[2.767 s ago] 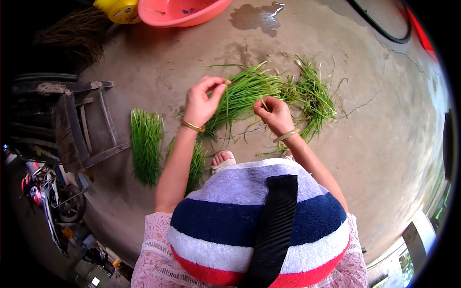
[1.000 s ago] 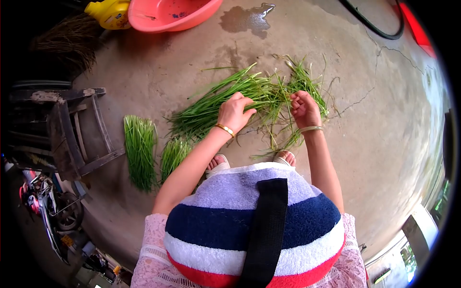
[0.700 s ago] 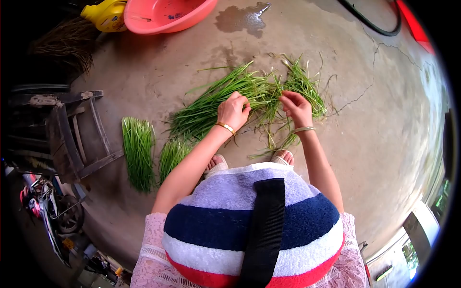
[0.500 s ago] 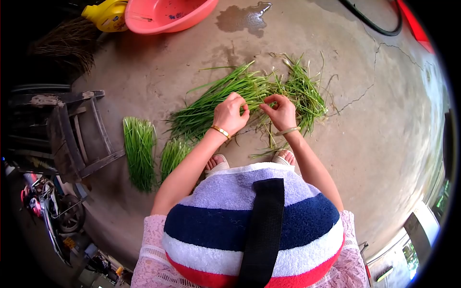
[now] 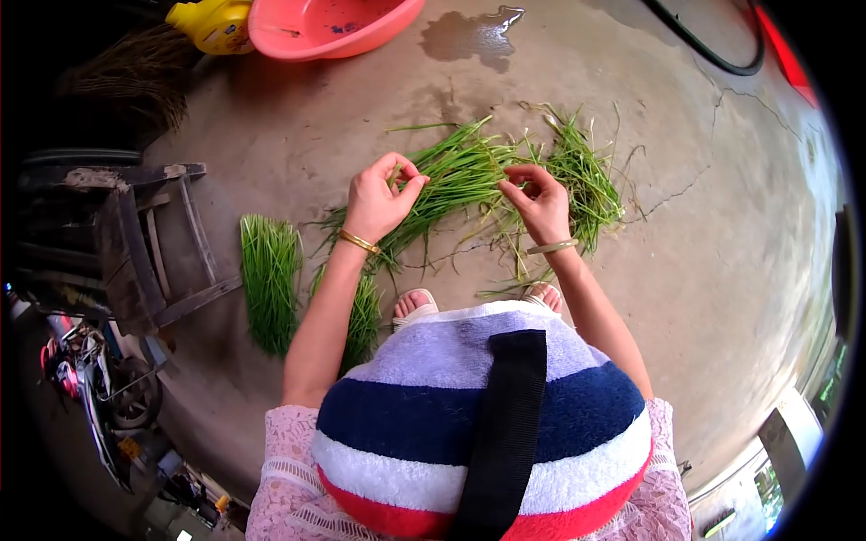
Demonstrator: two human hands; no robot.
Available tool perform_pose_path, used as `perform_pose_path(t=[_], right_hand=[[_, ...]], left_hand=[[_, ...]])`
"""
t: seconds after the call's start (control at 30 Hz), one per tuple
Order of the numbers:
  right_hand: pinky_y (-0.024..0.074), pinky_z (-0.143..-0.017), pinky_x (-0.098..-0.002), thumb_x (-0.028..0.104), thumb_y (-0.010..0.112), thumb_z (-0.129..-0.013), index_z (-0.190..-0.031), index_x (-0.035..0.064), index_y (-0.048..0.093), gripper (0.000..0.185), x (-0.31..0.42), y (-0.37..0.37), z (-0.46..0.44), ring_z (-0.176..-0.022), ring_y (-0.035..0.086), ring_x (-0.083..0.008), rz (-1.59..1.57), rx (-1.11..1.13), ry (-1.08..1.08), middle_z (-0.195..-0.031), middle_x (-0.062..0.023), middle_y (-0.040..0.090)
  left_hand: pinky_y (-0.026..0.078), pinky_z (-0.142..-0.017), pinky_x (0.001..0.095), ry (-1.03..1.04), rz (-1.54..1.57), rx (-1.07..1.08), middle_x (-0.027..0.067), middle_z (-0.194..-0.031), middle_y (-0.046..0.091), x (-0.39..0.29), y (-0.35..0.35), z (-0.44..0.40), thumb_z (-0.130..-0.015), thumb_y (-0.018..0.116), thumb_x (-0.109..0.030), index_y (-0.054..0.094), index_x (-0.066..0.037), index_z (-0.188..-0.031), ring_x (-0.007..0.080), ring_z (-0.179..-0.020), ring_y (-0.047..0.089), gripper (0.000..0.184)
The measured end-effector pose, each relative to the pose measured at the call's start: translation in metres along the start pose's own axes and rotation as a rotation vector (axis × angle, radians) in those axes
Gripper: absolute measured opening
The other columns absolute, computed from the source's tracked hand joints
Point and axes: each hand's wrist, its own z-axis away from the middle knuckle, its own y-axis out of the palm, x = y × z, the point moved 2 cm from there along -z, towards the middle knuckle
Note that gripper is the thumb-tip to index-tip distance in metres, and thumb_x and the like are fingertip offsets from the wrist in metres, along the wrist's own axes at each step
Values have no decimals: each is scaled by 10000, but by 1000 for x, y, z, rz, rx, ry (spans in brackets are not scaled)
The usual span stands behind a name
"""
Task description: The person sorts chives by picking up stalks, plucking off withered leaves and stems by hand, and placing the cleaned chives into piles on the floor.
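Cracked concrete floor [image 5: 704, 288] spreads out below you, with a wet patch [image 5: 469, 38] near the top of the view and, to its left, a pink basin [image 5: 334, 47] beside a yellow jug [image 5: 216, 27]. At your left stands a worn wooden stool [image 5: 135, 252], with a motorbike [image 5: 95, 388] beyond it. Ahead of your feet, the main pile of green stalks [image 5: 451, 180] lies on the floor, its right end running into a tangled heap of loose greens [image 5: 585, 180]. Two neater lots lie to the left: a long bundle [image 5: 269, 284], and a smaller bundle [image 5: 364, 316] partly hidden by your left forearm. Your left hand [image 5: 379, 198], above the near left part of the pile, has its thumb and fingers curled in around a green blade [image 5: 394, 173]. Your right hand [image 5: 541, 206] hangs over the place where pile and heap meet, thumb and fingertips bent with a narrow gap; you cannot tell from here whether a thin stalk sits between them. Striped cloth [image 5: 388, 406] covers your lap.
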Motion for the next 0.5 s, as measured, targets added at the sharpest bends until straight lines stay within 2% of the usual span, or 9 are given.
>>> perform_pose_path(t=[0.07, 0.13, 0.17, 0.2, 0.27, 0.3, 0.33, 0.43, 0.5], right_hand=[[429, -543, -199, 143, 706, -676, -899, 23, 599, 275, 20, 14, 0, -589, 495, -63, -129, 52, -72, -849, -33, 602], [431, -539, -199, 147, 708, -676, -900, 20, 598, 280, 37, 25, 0, -591, 499, -60, -168, 135, -34, -839, -35, 602], [427, -517, -203, 151, 692, -695, -870, 15, 603, 240, 39, 30, -1, -559, 495, -60, -181, 140, -38, -754, -23, 602], [427, -517, -203, 151, 692, -695, -870, 15, 603, 240, 38, 32, -1, -559, 495, -60, -182, 139, -39, -754, -23, 602], [424, -490, -210, 149, 667, -720, -829, 11, 609, 186, 31, 36, -2, -517, 485, -61, -245, 155, 103, -651, -5, 586], [401, -458, -211, 148, 641, -729, -781, 10, 605, 152, 29, 36, 0, -474, 462, -57, -239, 108, 87, -576, 3, 555], [401, -458, -211, 148, 641, -729, -781, 10, 605, 152, 23, 37, 2, -474, 462, -57, -242, 112, 87, -576, 3, 555], [364, -448, -208, 145, 614, -694, -723, 19, 579, 134, 6, 32, 9, -470, 445, -45, -130, 75, 97, -545, -5, 521], [409, -490, -239, 142, 607, -662, -714, 12, 573, 144, -1, 24, 12, -499, 499, -106, 41, 65, 91, -575, -45, 550]], left_hand=[[333, -463, 143, 26, -37, -4, 28, -706, 618, -8, 1, 1, -755, 584, -16, 521, -11, -750, -13, -538, 444, 63], [321, -451, 146, -2, -94, 39, 23, -714, 624, -21, 4, 4, -742, 595, -26, 524, -13, -738, -16, -509, 406, 73], [319, -443, 154, 13, -68, 39, 26, -751, 635, -17, 8, 3, -733, 600, -32, 528, -17, -733, -15, -484, 369, 73], [319, -443, 154, 14, -69, 39, 26, -751, 635, -17, 10, 4, -733, 600, -32, 528, -17, -733, -15, -484, 369, 73], [326, -445, 159, 45, -56, -54, 35, -785, 639, -17, 11, 4, -737, 593, -39, 538, -20, -736, -15, -476, 376, 58], [326, -445, 159, 45, -59, -57, 35, -785, 639, -17, 9, 4, -737, 593, -39, 538, -20, -736, -15, -476, 376, 58], [330, -449, 158, 75, -61, -121, 37, -801, 639, -17, 6, 3, -740, 590, -43, 542, -21, -739, -13, -476, 386, 53], [340, -459, 160, 68, -58, -217, 32, -810, 635, -12, -5, 3, -742, 589, -51, 547, -18, -739, -7, -478, 405, 53], [363, -496, 163, 57, 16, -266, 13, -763, 610, -5, -11, 1, -751, 583, -48, 547, -16, -748, 15, -514, 449, 49]])
